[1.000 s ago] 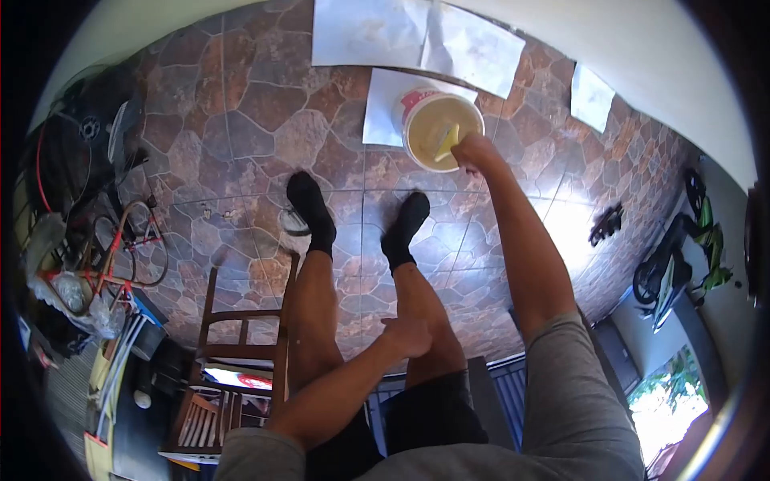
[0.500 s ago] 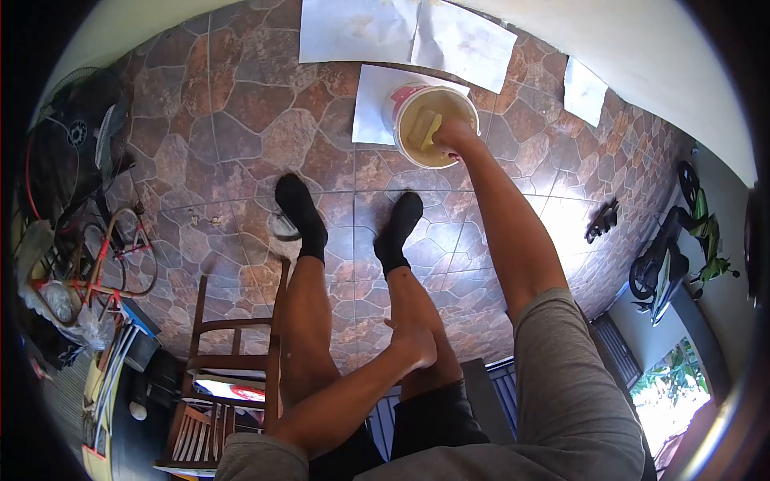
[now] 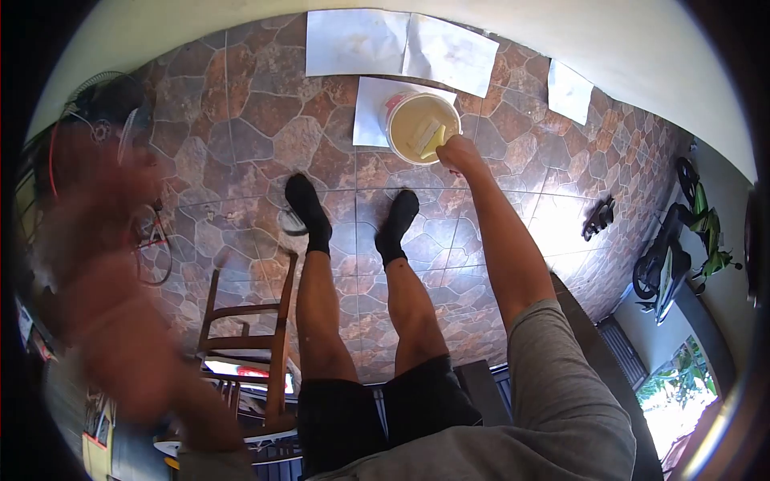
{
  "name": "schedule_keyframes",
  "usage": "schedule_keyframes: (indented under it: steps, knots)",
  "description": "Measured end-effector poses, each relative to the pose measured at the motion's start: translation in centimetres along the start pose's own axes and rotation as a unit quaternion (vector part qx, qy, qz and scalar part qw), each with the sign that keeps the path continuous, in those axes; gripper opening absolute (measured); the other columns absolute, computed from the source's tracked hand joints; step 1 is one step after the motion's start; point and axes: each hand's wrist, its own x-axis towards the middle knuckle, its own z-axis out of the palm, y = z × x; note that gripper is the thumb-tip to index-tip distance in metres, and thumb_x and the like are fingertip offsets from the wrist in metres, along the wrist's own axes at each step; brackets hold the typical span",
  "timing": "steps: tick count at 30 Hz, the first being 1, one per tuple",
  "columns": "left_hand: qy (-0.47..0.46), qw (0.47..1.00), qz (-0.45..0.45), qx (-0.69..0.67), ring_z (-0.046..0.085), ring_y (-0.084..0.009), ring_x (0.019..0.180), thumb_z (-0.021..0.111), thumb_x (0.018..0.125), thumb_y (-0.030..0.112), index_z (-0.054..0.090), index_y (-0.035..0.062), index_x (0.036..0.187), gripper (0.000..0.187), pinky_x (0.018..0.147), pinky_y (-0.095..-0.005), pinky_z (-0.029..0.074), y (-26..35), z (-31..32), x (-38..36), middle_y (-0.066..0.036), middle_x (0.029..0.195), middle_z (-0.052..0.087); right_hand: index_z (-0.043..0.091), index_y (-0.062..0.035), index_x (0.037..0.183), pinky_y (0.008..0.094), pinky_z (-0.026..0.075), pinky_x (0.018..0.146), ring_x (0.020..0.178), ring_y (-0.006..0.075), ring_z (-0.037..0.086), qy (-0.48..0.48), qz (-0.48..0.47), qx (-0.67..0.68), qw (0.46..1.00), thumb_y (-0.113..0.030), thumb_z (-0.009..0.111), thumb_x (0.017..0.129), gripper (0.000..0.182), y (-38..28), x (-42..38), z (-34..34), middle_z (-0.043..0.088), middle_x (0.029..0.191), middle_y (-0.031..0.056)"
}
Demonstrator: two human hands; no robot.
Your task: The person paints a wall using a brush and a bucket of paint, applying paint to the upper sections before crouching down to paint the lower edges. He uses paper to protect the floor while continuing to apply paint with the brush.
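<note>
Behind bucket (image 3: 395,103), paper sheets (image 3: 357,44); blurred left hand (image 3: 120,309) apparently overlaps fan (image 3: 100,129).

We list: on the floor (image 3: 257,128), ahead of our feet (image 3: 395,220), one bucket (image 3: 393,104); beyond it, paper sheets (image 3: 357,44); left, nearer us, one chair (image 3: 245,343); right, sandals (image 3: 598,218); farther right, one motorbike (image 3: 666,268).

Stone-patterned floor (image 3: 265,132) | pale wall (image 3: 650,56) | wooden chair (image 3: 247,343) | sunlit patch (image 3: 555,226)
</note>
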Motion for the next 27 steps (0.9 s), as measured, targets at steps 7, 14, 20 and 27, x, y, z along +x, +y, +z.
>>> schedule_keyframes:
  steps: [7, 14, 20, 27]
  knots:
    - [-0.044, 0.993, -0.097, -0.044, 0.06, -0.0209, 0.111, 0.045, 0.105, 0.023, 0.055, 0.002, 0.131, 0.035, 0.094, -0.0358, 0.047, -2.1, 1.7, -1.0, -0.011, 0.125, 0.063, 0.072, 0.0018, 0.075, 0.0391, 0.059, 0.062, 0.061, 0.0266, 0.072, 0.056, -0.094, -0.092, 0.99, -0.016, 0.053, 0.084, 0.028, 0.5, 4.7, 2.2, 0.07, 0.068, 0.0168]
    - [-0.022, 0.979, -0.185, -0.076, 0.06, -0.0207, 0.109, 0.044, 0.105, 0.024, 0.056, 0.0028, 0.131, 0.035, 0.089, -0.0369, 0.049, -10.6, 6.4, -1.4, -0.011, 0.123, 0.062, 0.073, 0.0009, 0.081, 0.0374, 0.057, 0.06, 0.066, 0.0262, 0.073, 0.027, -0.052, -0.054, 0.997, -0.012, 0.055, 0.085, 0.023, -2.2, 8.4, 3.2, 0.072, 0.075, 0.0179]
    - [0.0, 0.958, -0.26, -0.122, 0.06, -0.0205, 0.107, 0.043, 0.106, 0.025, 0.056, 0.0035, 0.13, 0.035, 0.085, -0.0378, 0.051, -14.3, 10.6, -3.7, -0.011, 0.122, 0.062, 0.073, 0.0019, 0.083, 0.039, 0.058, 0.067, 0.068, 0.0287, 0.073, 0.025, -0.078, -0.095, 0.992, -0.013, 0.057, 0.083, 0.021, -1.5, 8.3, 4.0, 0.073, 0.081, 0.0187]
    - [-0.028, 0.918, -0.363, -0.16, 0.06, -0.0203, 0.105, 0.042, 0.106, 0.026, 0.057, 0.0044, 0.129, 0.036, 0.081, -0.0389, 0.053, -15.0, 13.6, -10.7, -0.011, 0.12, 0.062, 0.075, -0.004, 0.087, 0.0435, 0.057, 0.074, 0.078, 0.0349, 0.072, 0.101, -0.136, -0.139, 0.976, -0.026, 0.062, 0.077, 0.027, 2.2, 11.7, 7.1, 0.073, 0.089, 0.0201]
